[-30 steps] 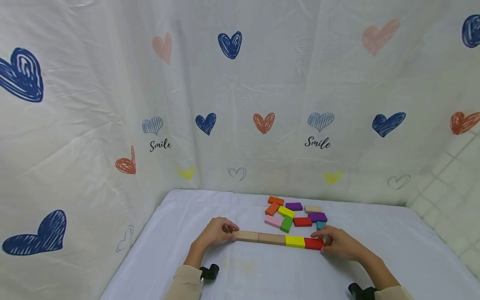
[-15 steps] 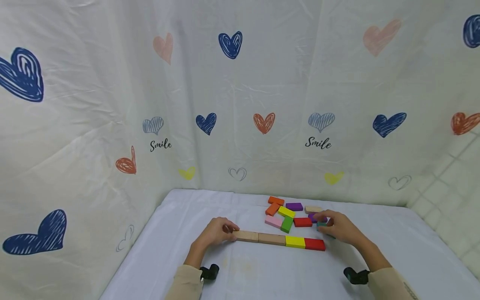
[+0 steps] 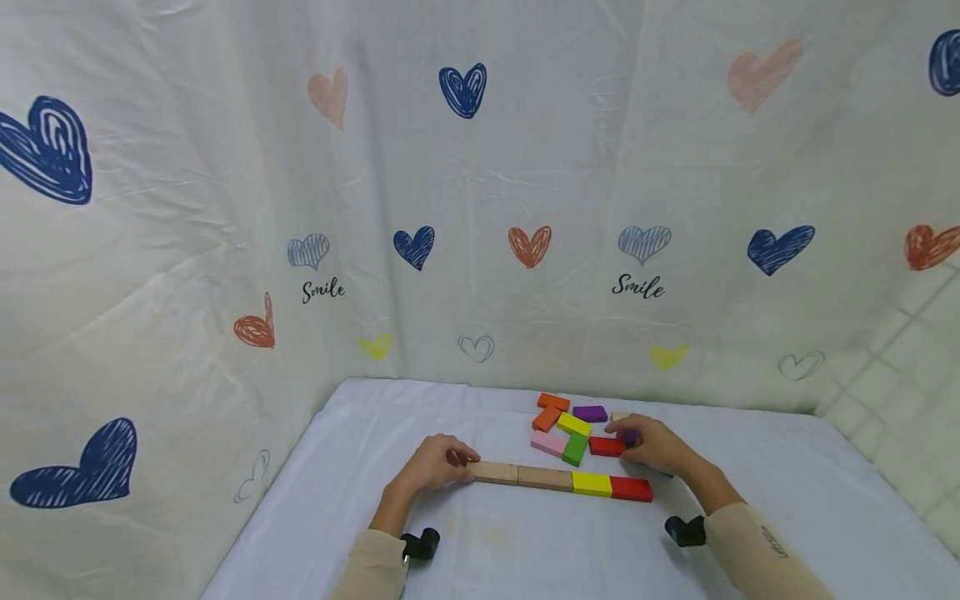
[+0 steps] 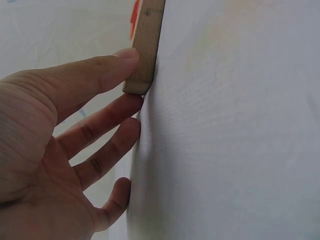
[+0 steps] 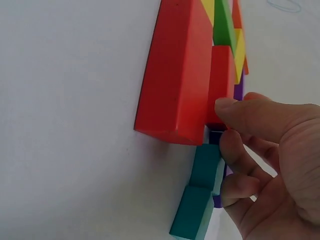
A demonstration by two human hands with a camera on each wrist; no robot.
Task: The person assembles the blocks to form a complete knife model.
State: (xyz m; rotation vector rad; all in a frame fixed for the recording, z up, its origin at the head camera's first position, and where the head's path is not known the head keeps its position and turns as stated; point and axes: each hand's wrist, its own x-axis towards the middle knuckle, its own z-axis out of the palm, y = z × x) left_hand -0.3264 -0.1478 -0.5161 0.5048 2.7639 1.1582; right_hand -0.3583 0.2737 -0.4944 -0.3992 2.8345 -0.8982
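Observation:
A straight row lies on the white cloth: a plain wooden block [image 3: 495, 472], a second wooden block [image 3: 545, 478], a yellow block [image 3: 592, 484] and a red block [image 3: 631, 489]. My left hand [image 3: 435, 462] pinches the row's left end; in the left wrist view the thumb rests on that wooden block [image 4: 146, 45], and the index finger is hidden. Behind the row, my right hand [image 3: 660, 446] holds the right end of another red block [image 3: 604, 447] between thumb and index finger. In the right wrist view the thumb overlaps this red block [image 5: 220, 75].
Close by lie a green block [image 3: 576, 449], a pink block [image 3: 549, 442], a yellow block [image 3: 573, 423], orange blocks [image 3: 553, 402] and a purple block [image 3: 590, 413]. Teal blocks [image 5: 192, 212] sit under the right hand. A heart-printed curtain [image 3: 480, 183] hangs behind the table.
My right hand has left the red end of the row, moved back over the teal block, then left to the red block in the pile. The left hand stays put.

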